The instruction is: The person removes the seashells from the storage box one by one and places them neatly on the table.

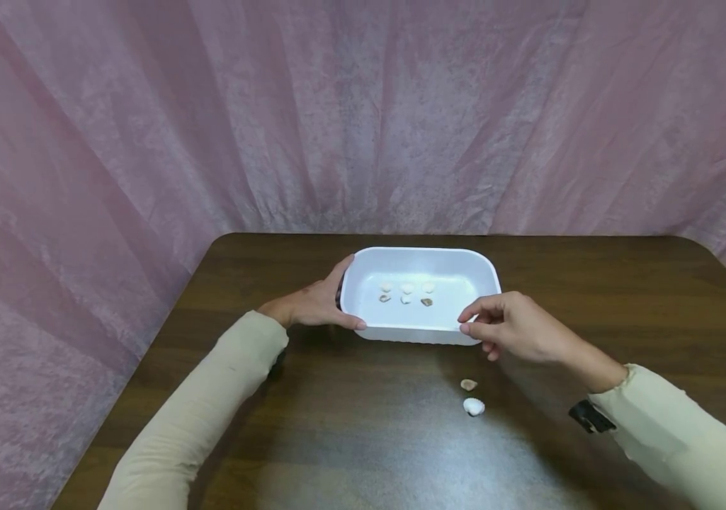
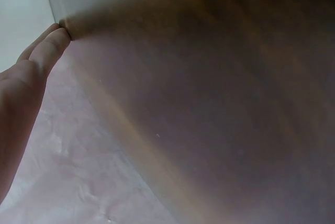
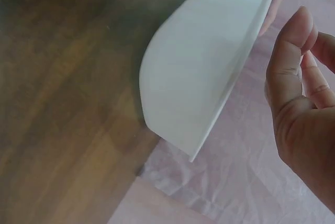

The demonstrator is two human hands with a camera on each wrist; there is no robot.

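A white plastic basin [image 1: 423, 336] stands on the table, with several small seashells [image 1: 406, 288] in two rows on its floor, some white, some brownish. My left hand [image 1: 321, 301] grips the basin's left end, thumb at the front corner and fingers toward the back. Over the front right rim, my right hand [image 1: 508, 327] has thumb and forefinger brought together. A small pale bit, apparently a seashell, shows faintly among the fingers [image 3: 287, 72] in the right wrist view; most of it is hidden. In front of the basin lie a brownish seashell [image 1: 468, 384] and a white seashell [image 1: 474, 406].
The dark wooden table [image 1: 363, 439] runs under everything, its back edge close behind the basin. A pink curtain [image 1: 363, 120] hangs behind and to the left of it. A black strap [image 1: 591, 416] sits under the right sleeve.
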